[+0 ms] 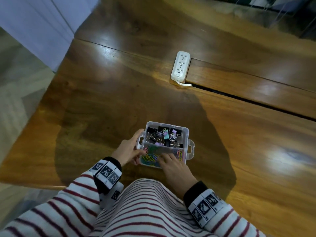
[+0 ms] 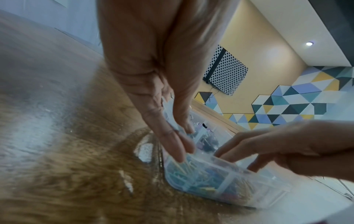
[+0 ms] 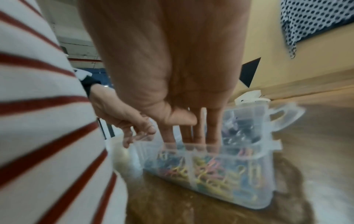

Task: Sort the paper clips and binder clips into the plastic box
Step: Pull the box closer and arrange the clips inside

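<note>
A clear plastic box (image 1: 186, 132) with side handles sits on the wooden table close to my body. Its far compartment holds black, purple and teal binder clips (image 1: 162, 137). The near compartments hold coloured paper clips (image 1: 150, 158). My left hand (image 1: 131, 148) grips the box's left wall (image 2: 226, 181) by the handle, with the thumb over the rim. My right hand (image 1: 168, 161) reaches down into the near compartment, its straight fingers (image 3: 212, 130) touching the paper clips (image 3: 208, 171). In the blurred wrist views I see nothing pinched in it.
A white power strip (image 1: 180, 67) lies farther back on the table (image 1: 102, 100), beside a long dark gap (image 1: 239, 98) between the boards. The table's left edge drops to a pale floor. My striped sleeves fill the near foreground.
</note>
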Tool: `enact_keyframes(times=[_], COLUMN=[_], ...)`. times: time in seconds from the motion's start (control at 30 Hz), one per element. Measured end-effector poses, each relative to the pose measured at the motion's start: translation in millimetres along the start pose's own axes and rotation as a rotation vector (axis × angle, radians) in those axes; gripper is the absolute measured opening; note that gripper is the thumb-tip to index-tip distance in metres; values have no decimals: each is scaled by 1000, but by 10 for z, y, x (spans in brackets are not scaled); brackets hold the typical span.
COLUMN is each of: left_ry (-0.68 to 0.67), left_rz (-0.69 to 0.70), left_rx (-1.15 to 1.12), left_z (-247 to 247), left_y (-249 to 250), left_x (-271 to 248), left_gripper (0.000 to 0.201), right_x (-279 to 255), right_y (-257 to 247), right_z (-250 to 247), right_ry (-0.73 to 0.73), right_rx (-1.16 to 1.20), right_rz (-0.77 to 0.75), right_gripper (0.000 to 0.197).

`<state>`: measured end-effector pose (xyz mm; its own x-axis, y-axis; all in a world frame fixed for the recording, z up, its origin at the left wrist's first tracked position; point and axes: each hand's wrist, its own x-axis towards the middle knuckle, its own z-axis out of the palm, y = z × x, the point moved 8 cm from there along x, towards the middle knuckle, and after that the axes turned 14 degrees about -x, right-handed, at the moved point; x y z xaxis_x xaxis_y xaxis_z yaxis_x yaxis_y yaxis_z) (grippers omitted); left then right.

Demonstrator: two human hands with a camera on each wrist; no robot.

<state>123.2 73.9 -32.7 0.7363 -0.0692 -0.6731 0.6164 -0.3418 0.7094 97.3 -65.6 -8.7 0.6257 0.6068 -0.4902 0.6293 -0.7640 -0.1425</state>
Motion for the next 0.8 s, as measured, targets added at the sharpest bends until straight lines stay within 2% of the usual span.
enact_keyframes(times=[0.07, 0.17, 0.27, 0.47, 0.6, 0.67, 0.8], left_ry=[-7, -9, 12, 5, 8, 4, 6], left_rz=[10, 21, 20, 30, 44, 51, 65], left_rx=[-31, -56, -67, -64, -55, -34, -19], left_z=[-4, -7, -17, -1, -14, -22, -26], left_y=[-4, 6, 22, 25, 37, 46, 70], left_x=[-4, 14, 30, 20, 19, 17, 14], left_gripper=[84, 82, 80, 78, 69, 67, 65], right_x=[-34, -64, -105, -178, -112, 55, 396], right_y=[183, 255, 126, 219, 439, 543, 429], right_z=[15, 92, 114, -197, -522, -550, -377], right_ry=[49, 7, -51, 52, 295, 357, 206], right_rx=[-54, -179, -94, -1, 169, 210, 152], right_rz=[91, 162, 93, 137, 238, 278, 313], right_gripper=[39, 35, 37, 34, 29, 34, 41])
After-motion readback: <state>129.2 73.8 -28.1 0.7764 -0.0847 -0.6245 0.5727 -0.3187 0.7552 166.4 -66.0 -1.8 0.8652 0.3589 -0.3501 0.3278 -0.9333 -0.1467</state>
